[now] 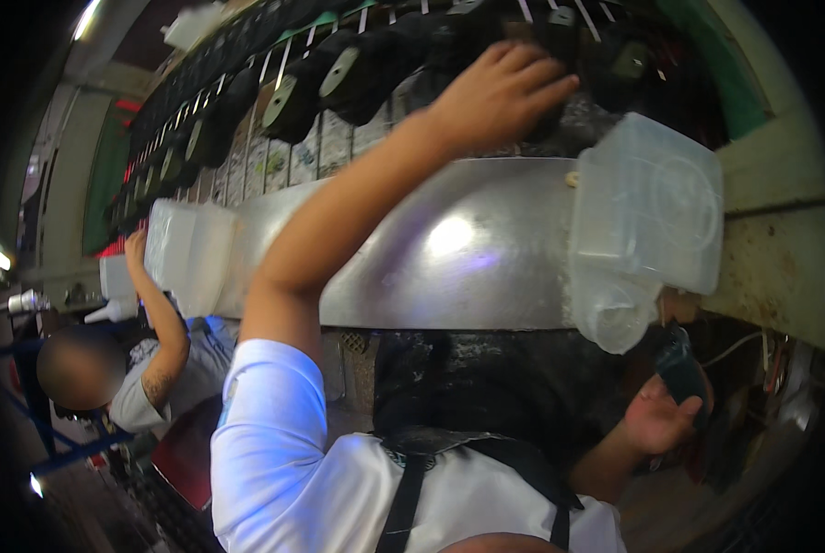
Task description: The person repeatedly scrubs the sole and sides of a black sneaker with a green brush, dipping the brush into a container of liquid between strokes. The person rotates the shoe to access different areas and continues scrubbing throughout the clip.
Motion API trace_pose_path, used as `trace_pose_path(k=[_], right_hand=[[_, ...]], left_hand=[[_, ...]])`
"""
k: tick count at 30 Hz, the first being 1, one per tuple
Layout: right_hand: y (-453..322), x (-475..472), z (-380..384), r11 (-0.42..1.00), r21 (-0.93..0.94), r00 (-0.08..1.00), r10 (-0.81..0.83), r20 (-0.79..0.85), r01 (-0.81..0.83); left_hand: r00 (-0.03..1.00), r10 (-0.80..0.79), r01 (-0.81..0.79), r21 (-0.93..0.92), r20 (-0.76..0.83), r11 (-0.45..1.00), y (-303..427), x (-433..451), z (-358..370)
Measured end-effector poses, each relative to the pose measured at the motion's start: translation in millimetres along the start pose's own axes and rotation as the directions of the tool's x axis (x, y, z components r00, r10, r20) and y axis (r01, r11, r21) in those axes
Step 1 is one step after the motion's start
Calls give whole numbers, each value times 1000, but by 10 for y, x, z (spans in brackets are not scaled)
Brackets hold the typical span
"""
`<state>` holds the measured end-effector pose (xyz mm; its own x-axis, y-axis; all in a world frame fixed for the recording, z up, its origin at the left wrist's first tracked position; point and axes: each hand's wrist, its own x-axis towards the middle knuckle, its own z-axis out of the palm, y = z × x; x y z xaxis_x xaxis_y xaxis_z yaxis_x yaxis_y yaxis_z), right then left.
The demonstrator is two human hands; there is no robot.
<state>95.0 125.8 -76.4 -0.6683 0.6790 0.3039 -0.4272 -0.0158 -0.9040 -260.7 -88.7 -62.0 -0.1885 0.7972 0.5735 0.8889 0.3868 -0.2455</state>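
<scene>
My left arm reaches over a shiny metal work surface (454, 276). My left hand (505, 93) is blurred over a row of dark shoe-like forms at the far side. The nearest dark form lies partly behind it, and whether the fingers grip anything cannot be seen. Two forms, a dark one (346, 83) and another (291, 107), show pale oval tops with a hole. Low at the right, my right hand (661, 415) holds a dark green piece (682, 373) between thumb and fingers. What that piece is cannot be made out.
A translucent plastic bin (647, 200) stands at the surface's right end, with a smaller clear container (612, 307) below it. Another plastic bin (191, 249) is at the left end. Beyond the edge runs a rack of metal rods (319, 148). A co-worker (170, 387) reaches in at the left.
</scene>
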Motion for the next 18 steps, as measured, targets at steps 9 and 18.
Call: trace_pose_path(k=[9, 18], right_hand=[[22, -33, 84, 996, -43, 996, 73, -50, -75], [-107, -159, 71, 994, -96, 996, 41, -80, -49]], left_hand=[[744, -619, 662, 144, -252, 736, -853, -1306, -804], [146, -768, 599, 561, 624, 571, -2949, -1641, 403]])
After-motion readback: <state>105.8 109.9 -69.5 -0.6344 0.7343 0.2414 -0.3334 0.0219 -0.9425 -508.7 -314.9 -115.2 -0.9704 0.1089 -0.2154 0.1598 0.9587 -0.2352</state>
